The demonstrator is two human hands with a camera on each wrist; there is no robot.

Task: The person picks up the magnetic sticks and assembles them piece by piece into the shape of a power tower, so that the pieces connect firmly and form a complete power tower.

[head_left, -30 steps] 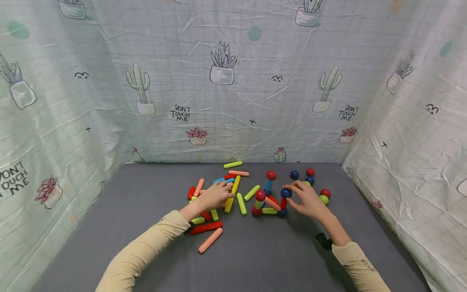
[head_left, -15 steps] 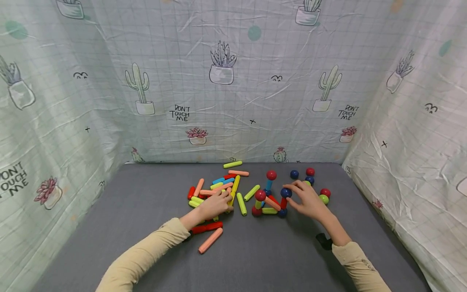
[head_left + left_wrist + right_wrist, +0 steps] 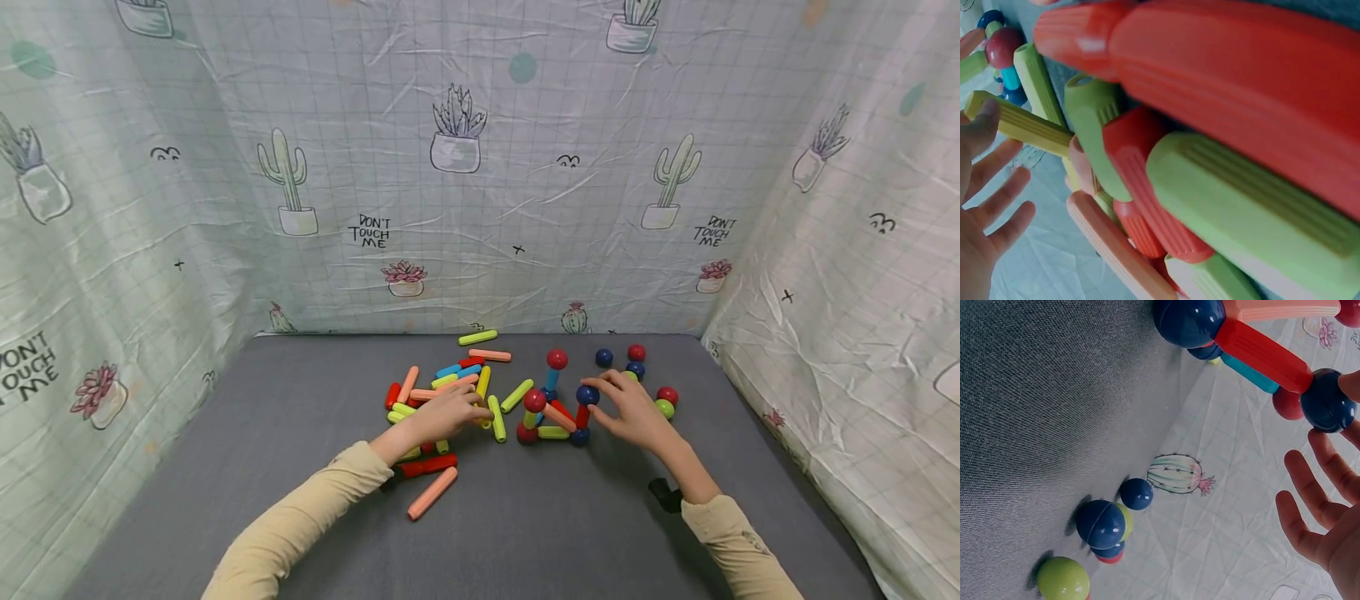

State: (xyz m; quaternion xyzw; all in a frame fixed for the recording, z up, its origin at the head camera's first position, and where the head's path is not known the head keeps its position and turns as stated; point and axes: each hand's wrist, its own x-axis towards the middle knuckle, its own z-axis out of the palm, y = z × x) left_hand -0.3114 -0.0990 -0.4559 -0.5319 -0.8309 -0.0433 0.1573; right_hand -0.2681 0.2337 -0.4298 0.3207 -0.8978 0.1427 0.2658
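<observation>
My left hand point(image 3: 450, 414) pinches a yellow rod point(image 3: 1035, 130) between thumb and forefinger, over a pile of coloured rods; the other fingers are spread in the left wrist view. My right hand point(image 3: 636, 408) holds a dark blue ball point(image 3: 587, 395) between thumb and fingers. That ball tops an upright red rod point(image 3: 1266, 355), which stands on another blue ball point(image 3: 1190, 320). They belong to a frame of balls and rods, with a peach rod point(image 3: 558, 418), a lime rod point(image 3: 553, 433), a red ball point(image 3: 535, 400) on a short lime upright and another red ball point(image 3: 557, 359) on a blue upright.
Loose balls lie behind and right of the frame, among them a lime ball point(image 3: 665, 408) and a blue ball point(image 3: 604, 357). A peach rod point(image 3: 432, 493) and a long red rod point(image 3: 429, 466) lie nearest the front. A patterned cloth point(image 3: 480, 250) hangs behind the grey table point(image 3: 570, 533).
My left hand came down to the yellow rods, then shifted slightly right, with a yellow rod now in its pinch. My right hand has stayed on the blue ball.
</observation>
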